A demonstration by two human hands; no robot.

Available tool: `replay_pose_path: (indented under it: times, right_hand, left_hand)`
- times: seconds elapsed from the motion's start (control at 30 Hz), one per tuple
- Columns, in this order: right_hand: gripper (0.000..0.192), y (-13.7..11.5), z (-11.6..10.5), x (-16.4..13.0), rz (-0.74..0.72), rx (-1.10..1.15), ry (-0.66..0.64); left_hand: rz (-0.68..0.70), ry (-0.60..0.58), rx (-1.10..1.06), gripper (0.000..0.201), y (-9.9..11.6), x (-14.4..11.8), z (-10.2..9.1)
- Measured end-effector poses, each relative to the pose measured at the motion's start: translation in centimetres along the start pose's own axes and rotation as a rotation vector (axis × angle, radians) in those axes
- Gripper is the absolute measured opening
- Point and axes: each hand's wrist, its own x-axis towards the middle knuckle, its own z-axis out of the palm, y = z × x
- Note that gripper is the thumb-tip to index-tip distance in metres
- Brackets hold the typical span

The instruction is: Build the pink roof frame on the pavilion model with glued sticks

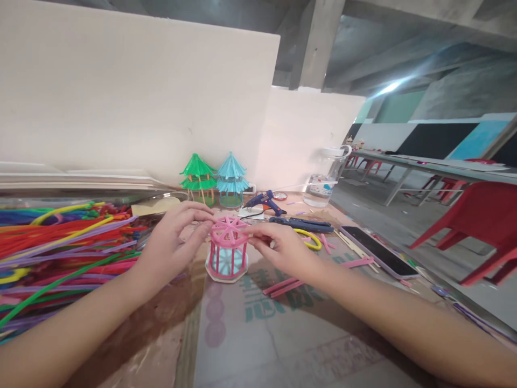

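Bare table (258, 334) in front, far from its edge. Little pink cage (226, 249) with spoked top, upright in the middle. Pinched at the rim between left hand (172, 242) and right hand (283, 249).

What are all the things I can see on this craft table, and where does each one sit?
pink model: 1, pink bars on a pale blue base, table centre, between both hands
green pagoda: 1, green, back by the wall
blue pagoda: 1, light blue, right of the green one
pipe cleaners: many, mixed colours, heaped on the left
glue gun: 1, blue, behind the model
yellow loop: 1, yellow, right of the right hand
pink strips: a few, pink, loose under the right wrist
phone: 1, dark screen, flat at the right
plastic jar: 1, clear, far right of the table
red chair: 1, red, beside the table
left hand: fingers on the model's top rim
right hand: fingertips at the rim's right side
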Motion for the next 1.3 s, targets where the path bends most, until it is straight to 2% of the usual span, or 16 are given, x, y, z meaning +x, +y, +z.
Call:
replay_pose_path:
  times: [0.13, 0.3, 0.47, 0.57, 0.77, 0.9, 0.97, 1.13, 1.3]
  right_hand:
    - [0.022, -0.3, 0.0, 0.0, -0.02, 0.006, -0.009]
    - [0.022, -0.3, 0.0, 0.0, -0.01, -0.002, -0.017]
    - [0.023, -0.3, -0.1, 0.1, 0.014, 0.006, -0.028]
    - [0.023, -0.3, -0.2, 0.1, -0.001, 0.027, -0.025]
    - [0.023, -0.2, -0.2, 0.1, -0.005, 0.03, -0.013]
    - [0.022, 0.0, -0.1, 0.1, 0.003, 0.038, -0.009]
    - [0.022, 0.0, 0.0, 0.1, 0.003, 0.047, -0.005]
    - [0.023, -0.1, 0.2, 0.1, 0.029, 0.04, -0.002]
    - [0.023, -0.3, 0.2, 0.1, 0.037, 0.045, -0.008]
  left_hand:
    - [0.036, -0.012, 0.037, 0.026, 0.4, 0.3, -0.6]
    - [0.106, -0.038, 0.05, 0.021, 0.2, 0.6, -0.6]
    - [0.042, -0.111, 0.031, 0.025, -0.6, 0.7, -0.5]
    - [0.048, -0.152, 0.044, 0.029, -0.7, 0.5, -0.5]
    - [0.209, -0.178, 0.027, 0.02, -0.9, 0.2, 0.0]
    - [0.245, -0.182, 0.013, 0.016, -1.4, 0.0, 0.4]
    - [0.256, -0.159, 0.037, 0.015, -1.4, 0.0, 0.5]
    - [0.403, -0.133, 0.183, 0.017, -1.0, 0.0, 0.6]
    - [0.434, -0.126, 0.227, 0.018, -1.0, 0.0, 0.5]
